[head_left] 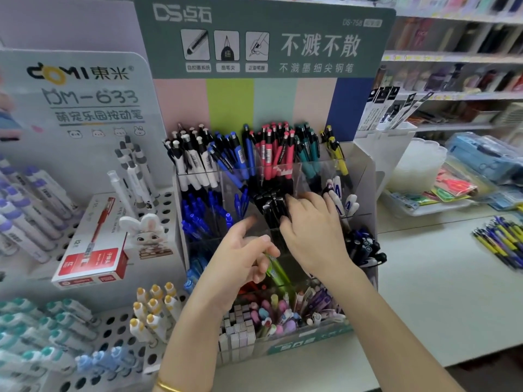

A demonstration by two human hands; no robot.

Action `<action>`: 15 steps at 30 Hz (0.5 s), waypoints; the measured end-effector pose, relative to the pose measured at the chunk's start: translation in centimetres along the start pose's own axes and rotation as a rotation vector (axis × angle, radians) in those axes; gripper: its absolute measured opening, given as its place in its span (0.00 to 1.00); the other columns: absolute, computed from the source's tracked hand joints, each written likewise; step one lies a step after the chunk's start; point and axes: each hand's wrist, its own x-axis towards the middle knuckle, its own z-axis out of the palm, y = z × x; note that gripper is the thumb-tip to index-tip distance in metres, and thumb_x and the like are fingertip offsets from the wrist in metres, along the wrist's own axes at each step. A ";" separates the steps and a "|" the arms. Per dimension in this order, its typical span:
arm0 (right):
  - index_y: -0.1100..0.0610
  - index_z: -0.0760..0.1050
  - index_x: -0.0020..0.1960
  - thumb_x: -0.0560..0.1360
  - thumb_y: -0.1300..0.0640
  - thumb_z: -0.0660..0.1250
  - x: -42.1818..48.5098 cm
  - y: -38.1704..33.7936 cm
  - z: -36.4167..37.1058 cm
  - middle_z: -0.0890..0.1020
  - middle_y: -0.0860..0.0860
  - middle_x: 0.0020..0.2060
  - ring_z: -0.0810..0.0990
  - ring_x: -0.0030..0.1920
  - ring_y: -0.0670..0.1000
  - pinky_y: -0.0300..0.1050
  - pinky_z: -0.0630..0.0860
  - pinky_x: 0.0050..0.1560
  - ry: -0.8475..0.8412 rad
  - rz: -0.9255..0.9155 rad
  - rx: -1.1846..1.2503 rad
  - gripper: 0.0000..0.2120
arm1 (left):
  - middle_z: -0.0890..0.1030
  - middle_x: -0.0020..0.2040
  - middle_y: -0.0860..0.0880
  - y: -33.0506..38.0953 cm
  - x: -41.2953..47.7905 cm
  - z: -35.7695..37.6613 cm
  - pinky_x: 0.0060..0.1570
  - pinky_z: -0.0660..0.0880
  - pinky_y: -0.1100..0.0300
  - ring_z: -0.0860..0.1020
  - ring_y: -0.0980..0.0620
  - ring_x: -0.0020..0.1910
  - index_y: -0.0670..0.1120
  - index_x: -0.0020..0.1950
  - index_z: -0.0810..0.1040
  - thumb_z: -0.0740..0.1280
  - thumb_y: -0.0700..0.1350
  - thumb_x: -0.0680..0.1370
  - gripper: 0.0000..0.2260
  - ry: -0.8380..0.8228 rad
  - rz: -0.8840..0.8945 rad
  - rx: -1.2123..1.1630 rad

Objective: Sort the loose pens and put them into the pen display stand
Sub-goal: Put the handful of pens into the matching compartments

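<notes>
Presently left hand [243, 257] grips green pen [278, 271], axis slanting lower right, just below right hand [311, 230], whose bent fingers touch black pens [270, 206] at frame centre; grasp unclear.

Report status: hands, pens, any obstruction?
Left hand grips green pen. Right hand on black pens in display stand, grip unclear. Loose pens on counter. No obstruction seen.

Thin gold bangle [167, 387] (left wrist)
</notes>
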 end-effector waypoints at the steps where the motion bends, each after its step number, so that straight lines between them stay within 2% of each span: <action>1: 0.59 0.77 0.60 0.74 0.48 0.49 -0.1 0.1 -0.1 0.83 0.52 0.47 0.75 0.58 0.56 0.59 0.65 0.67 0.014 -0.003 0.021 0.26 | 0.81 0.34 0.50 -0.1 -0.2 0.1 0.26 0.67 0.62 0.71 0.55 0.28 0.47 0.77 0.56 0.61 0.39 0.81 0.26 0.003 0.001 -0.003; 4: 0.61 0.77 0.60 0.75 0.51 0.55 -0.6 0.6 -0.3 0.83 0.54 0.47 0.76 0.57 0.57 0.53 0.70 0.62 0.081 -0.034 0.147 0.22 | 0.81 0.35 0.50 -0.5 -0.8 0.6 0.26 0.68 0.62 0.71 0.55 0.28 0.47 0.77 0.57 0.61 0.39 0.81 0.25 0.040 0.008 0.001; 7: 0.62 0.78 0.60 0.75 0.59 0.61 -1.6 1.6 -1.0 0.83 0.54 0.50 0.76 0.59 0.55 0.38 0.64 0.63 0.178 -0.078 0.334 0.16 | 0.81 0.35 0.50 -0.7 -1.6 1.5 0.26 0.68 0.63 0.72 0.56 0.28 0.48 0.76 0.58 0.61 0.40 0.81 0.24 0.123 0.042 0.026; 9: 0.61 0.79 0.59 0.75 0.62 0.62 -2.3 2.8 -1.9 0.83 0.53 0.51 0.74 0.61 0.50 0.32 0.61 0.64 0.209 -0.068 0.500 0.14 | 0.81 0.35 0.50 -0.9 -2.1 2.4 0.26 0.68 0.63 0.72 0.57 0.28 0.51 0.72 0.63 0.61 0.39 0.80 0.21 0.197 0.084 0.046; 12: 0.59 0.81 0.57 0.75 0.62 0.64 -3.7 5.9 -3.7 0.82 0.48 0.50 0.75 0.59 0.46 0.32 0.67 0.62 0.227 -0.035 0.691 0.12 | 0.80 0.35 0.51 -0.9 -2.5 5.3 0.27 0.67 0.60 0.71 0.56 0.27 0.50 0.63 0.71 0.61 0.38 0.80 0.14 0.272 0.139 0.036; 15: 0.56 0.81 0.55 0.75 0.63 0.66 -5.8 11.2 -5.7 0.79 0.38 0.47 0.77 0.55 0.44 0.32 0.70 0.58 0.224 0.052 0.795 0.11 | 0.79 0.32 0.50 -1.4 -1.6 11.7 0.23 0.65 0.63 0.69 0.55 0.24 0.49 0.57 0.74 0.59 0.35 0.80 0.12 0.200 0.165 -0.004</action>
